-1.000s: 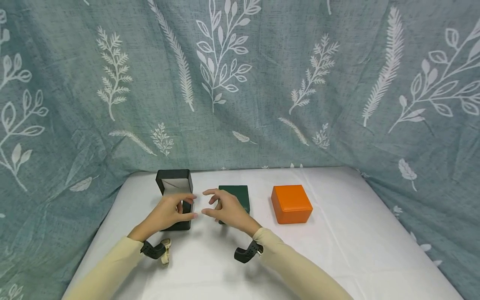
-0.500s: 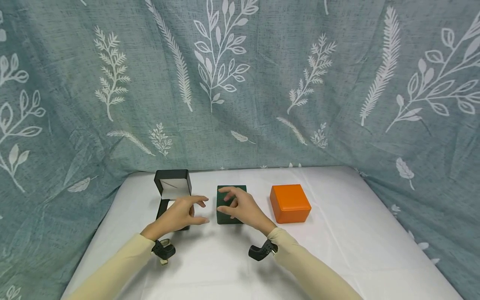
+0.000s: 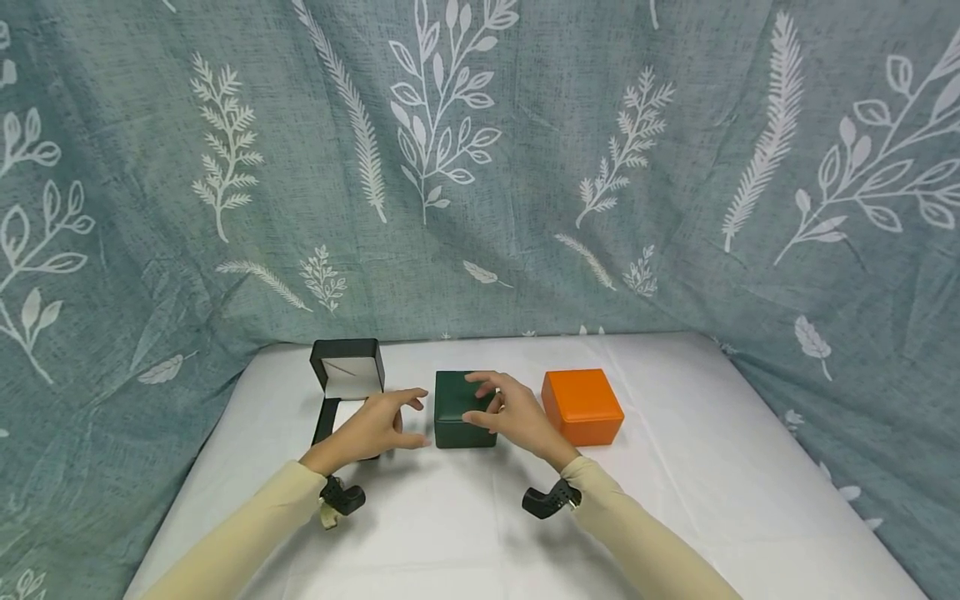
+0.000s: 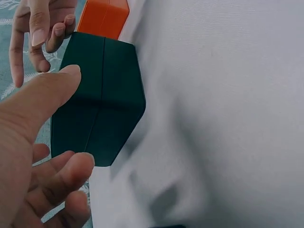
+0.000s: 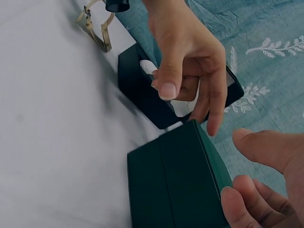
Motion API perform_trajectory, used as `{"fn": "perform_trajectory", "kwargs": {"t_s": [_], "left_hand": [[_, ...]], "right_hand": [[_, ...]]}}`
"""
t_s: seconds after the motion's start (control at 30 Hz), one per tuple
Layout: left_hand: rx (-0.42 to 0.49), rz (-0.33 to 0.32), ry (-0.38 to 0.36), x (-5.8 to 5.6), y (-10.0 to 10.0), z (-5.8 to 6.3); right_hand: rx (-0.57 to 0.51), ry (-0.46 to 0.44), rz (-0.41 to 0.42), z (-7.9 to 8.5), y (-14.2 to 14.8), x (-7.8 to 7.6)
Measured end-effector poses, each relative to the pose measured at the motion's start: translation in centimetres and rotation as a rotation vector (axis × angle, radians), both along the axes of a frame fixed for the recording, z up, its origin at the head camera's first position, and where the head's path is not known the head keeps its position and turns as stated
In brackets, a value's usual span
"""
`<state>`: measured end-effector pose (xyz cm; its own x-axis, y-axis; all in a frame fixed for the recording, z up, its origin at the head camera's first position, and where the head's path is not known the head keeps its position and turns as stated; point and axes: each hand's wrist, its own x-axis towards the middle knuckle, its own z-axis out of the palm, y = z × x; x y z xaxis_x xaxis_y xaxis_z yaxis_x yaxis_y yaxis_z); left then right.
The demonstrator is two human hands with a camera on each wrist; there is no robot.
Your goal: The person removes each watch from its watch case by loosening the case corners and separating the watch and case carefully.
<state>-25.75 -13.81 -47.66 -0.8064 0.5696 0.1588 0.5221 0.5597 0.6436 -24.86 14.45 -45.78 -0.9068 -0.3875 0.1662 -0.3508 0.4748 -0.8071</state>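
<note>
A closed dark green box [image 3: 456,427] sits mid-table. My left hand [image 3: 378,425] hovers at its left side, thumb and fingers apart with nothing between them. My right hand [image 3: 521,417] is over the box's right part, fingers loosely bent and empty. In the left wrist view, the thumb overlaps the green box [image 4: 118,90]; in the right wrist view, fingertips lie right at its edge. Behind my left hand stands an open black box [image 3: 345,348] with a pale lining, partly hidden. A gold-toned watch [image 5: 105,39] lies on the cloth, mostly behind my left wrist in the head view.
A closed orange box [image 3: 583,408] stands to the right of the green one. White cloth [image 3: 450,550] covers the table. A blue-green curtain with white leaf prints [image 3: 525,275] hangs behind the table's back edge. Black bands circle both wrists.
Both hands have moved right, from in front of the black box and the gap beside it to either side of the green box. The boxes have stayed in place.
</note>
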Motion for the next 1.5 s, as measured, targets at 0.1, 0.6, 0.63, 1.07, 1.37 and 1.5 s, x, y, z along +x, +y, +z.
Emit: {"fn": "perform_trajectory", "kwargs": {"t_s": [0.1, 0.6, 0.63, 1.07, 1.37, 1.5], "left_hand": [[0.002, -0.001, -0.012, 0.0, 0.2, -0.2], [-0.035, 0.009, -0.027, -0.6, 1.5, -0.6], [-0.038, 0.011, -0.030, -0.6, 1.6, -0.6], [-0.024, 0.039, -0.073, -1.1, 2.1, -0.7], [-0.011, 0.016, -0.170, -1.7, 2.4, -1.3], [-0.009, 0.009, -0.201, -2.0, 2.6, -1.3]], "right_hand": [[0.011, 0.011, -0.020, -0.2, 0.6, -0.1], [-0.015, -0.040, -0.064, -1.5, 3.3, -0.3], [-0.029, -0.058, -0.061, -1.6, 3.4, -0.3], [-0.112, -0.205, -0.007, -2.4, 3.9, -0.5], [-0.133, -0.283, 0.048, -3.5, 4.1, -0.9], [-0.141, -0.307, 0.062, -3.8, 4.3, -1.2]]}}
